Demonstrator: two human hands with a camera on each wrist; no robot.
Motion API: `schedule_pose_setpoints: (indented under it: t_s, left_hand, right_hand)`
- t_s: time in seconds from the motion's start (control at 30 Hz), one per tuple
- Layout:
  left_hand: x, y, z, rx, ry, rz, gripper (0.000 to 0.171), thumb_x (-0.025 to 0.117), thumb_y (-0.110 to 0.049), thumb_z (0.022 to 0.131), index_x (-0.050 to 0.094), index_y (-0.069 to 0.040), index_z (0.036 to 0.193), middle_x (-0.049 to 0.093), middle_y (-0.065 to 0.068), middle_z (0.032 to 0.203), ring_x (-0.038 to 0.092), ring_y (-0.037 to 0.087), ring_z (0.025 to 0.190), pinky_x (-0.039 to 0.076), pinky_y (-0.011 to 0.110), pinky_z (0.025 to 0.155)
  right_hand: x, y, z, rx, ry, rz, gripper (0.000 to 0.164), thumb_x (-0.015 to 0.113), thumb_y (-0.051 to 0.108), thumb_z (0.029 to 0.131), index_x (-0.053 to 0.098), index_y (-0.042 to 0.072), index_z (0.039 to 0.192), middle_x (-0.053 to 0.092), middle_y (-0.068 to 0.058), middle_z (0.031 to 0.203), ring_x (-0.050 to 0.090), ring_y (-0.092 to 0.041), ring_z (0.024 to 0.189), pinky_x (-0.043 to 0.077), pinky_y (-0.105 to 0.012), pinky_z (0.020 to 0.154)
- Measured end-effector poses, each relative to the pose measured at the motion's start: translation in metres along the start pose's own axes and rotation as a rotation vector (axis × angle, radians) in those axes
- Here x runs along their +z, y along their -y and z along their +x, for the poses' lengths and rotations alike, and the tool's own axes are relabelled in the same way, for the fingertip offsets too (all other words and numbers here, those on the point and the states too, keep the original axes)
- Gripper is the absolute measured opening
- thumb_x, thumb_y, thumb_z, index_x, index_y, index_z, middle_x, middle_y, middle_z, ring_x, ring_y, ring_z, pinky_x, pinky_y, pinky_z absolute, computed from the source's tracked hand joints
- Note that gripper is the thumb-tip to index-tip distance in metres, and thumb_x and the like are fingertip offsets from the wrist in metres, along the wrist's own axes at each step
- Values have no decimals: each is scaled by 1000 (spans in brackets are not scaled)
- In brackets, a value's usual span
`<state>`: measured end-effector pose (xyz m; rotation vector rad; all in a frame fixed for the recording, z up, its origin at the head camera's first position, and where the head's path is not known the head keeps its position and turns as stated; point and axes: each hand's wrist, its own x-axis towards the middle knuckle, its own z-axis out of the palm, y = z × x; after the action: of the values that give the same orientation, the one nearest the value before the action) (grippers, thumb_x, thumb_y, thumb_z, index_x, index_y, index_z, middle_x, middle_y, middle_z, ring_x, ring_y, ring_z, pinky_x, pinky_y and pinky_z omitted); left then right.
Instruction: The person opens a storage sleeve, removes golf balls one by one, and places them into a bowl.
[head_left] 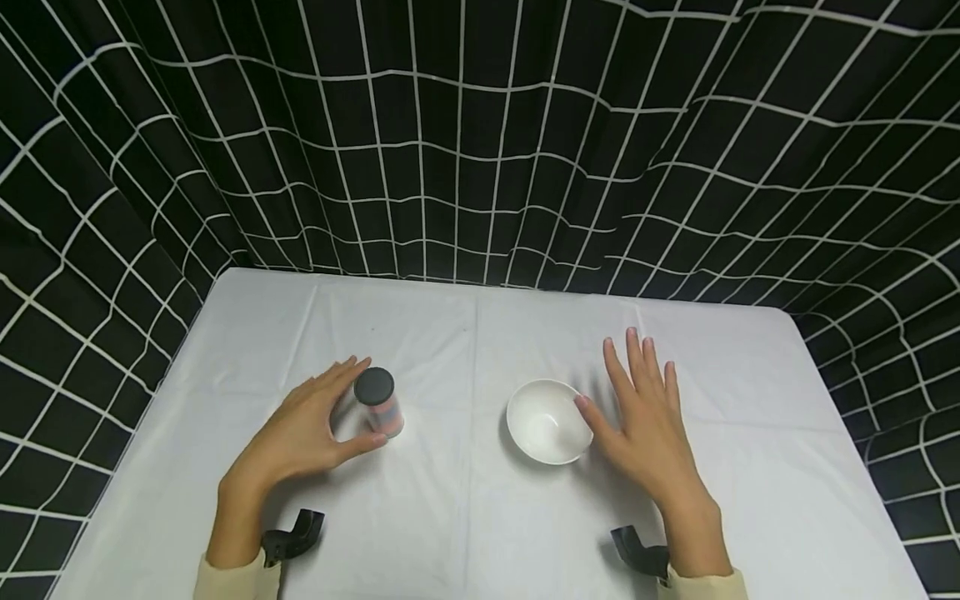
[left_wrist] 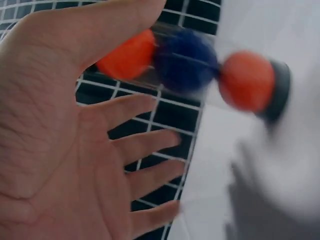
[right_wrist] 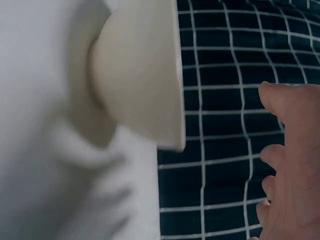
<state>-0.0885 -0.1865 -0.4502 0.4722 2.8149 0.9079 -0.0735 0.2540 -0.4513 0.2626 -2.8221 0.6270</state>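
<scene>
A clear cylindrical jar (head_left: 385,417) with a dark lid (head_left: 374,386) stands upright left of centre. Orange balls and a dark blue ball (left_wrist: 185,61) show through its wall in the left wrist view. My left hand (head_left: 303,429) spreads around its left side, thumb in front and fingers behind, without closing on it; contact is unclear. The white bowl (head_left: 547,425) sits upright on the table, its inside bare. Beside it, to the right, my right hand (head_left: 648,425) is spread, the thumb overlapping the rim in the head view. In the right wrist view, that thumb is apart from the bowl (right_wrist: 140,70).
A white cloth (head_left: 427,517) covers the table. Black curtains with a white grid (head_left: 480,167) stand behind it and along both sides. Dark curved mounts (head_left: 294,537) stick out from both wrists, near the pale sleeves.
</scene>
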Motion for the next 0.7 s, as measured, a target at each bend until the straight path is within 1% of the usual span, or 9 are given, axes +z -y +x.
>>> schedule_pose_setpoints:
  t_s: [0.1,0.2,0.23,0.3,0.37,0.43,0.53,0.6,0.7]
  left_hand:
    - [0,-3,6,6,39,-105,95,84,-56,86,38,-29,164,46,-1,166,45,26,155,37,56,125]
    - [-2,-5,12,-10,76,-211,89,88,-48,84,43,-32,159,60,-7,149,54,23,146,43,54,120]
    - [-3,-6,15,-6,85,-235,83,89,-45,84,47,-33,154,64,-9,140,58,22,140,45,53,117]
    - [-3,-6,20,5,97,-269,66,90,-41,83,56,-34,139,69,-11,120,64,20,126,48,50,110]
    - [-3,-6,22,13,103,-276,49,90,-41,84,60,-35,122,68,-13,104,65,17,112,49,47,103]
    - [-3,-5,24,30,97,-280,39,91,-38,84,60,-35,108,66,-13,95,63,16,102,48,45,100]
    - [-2,-4,25,30,99,-299,36,91,-35,84,59,-34,102,66,-13,92,63,17,100,47,45,100]
    - [-1,-4,25,31,105,-314,37,91,-33,84,59,-34,103,67,-12,92,65,18,99,48,43,99]
    - [4,-4,26,29,124,-329,38,90,-31,85,58,-32,105,68,-11,92,67,20,97,50,39,91]
  right_hand:
    - [2,10,3,-29,-4,24,81,65,46,101,30,18,168,14,-11,179,7,-33,169,3,-62,134]
    - [5,22,6,-59,-2,56,81,65,44,101,27,20,169,16,-10,179,8,-32,168,3,-60,135]
    - [5,26,8,-66,0,68,81,65,43,102,26,21,169,16,-9,179,9,-31,169,3,-58,135]
    - [5,32,11,-82,8,99,79,64,41,102,27,22,169,17,-7,179,10,-31,168,5,-57,135]
    - [5,39,15,-88,16,130,77,64,40,103,27,25,169,17,-5,179,12,-31,168,8,-57,135]
    - [3,44,19,-85,17,172,74,63,39,104,29,27,169,19,-3,179,15,-31,168,13,-59,134]
    - [-1,53,22,-52,32,248,67,61,39,106,34,29,167,21,0,178,21,-32,166,22,-63,130]
    - [-2,59,22,-30,44,299,60,59,39,108,40,28,164,24,1,178,25,-31,165,27,-65,127]
    - [-3,67,21,-17,67,362,52,55,38,110,48,26,160,29,3,176,30,-30,163,31,-63,126]
